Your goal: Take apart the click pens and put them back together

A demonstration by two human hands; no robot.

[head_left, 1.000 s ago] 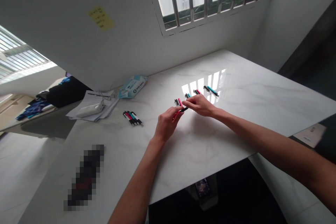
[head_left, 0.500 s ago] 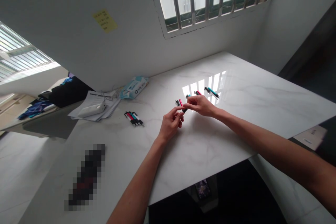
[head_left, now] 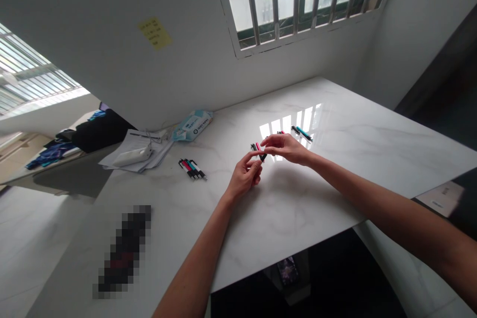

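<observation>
Black slim pen (head_left: 263, 157) btwn L fingers (head_left: 250, 157) & R fingers (head_left: 275, 139), grips unclear; glossy tabletop (head_left: 283, 218)

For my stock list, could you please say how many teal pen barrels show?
2 visible: one teal barrel in the pen bundle left of the left hand, another barrel beyond the right hand; others may be hidden behind it.

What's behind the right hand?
Past the bare right hand, a slim pink pen peeks out; a slim teal pen lies farther back. Whatever the hand covers can't be seen.
</observation>
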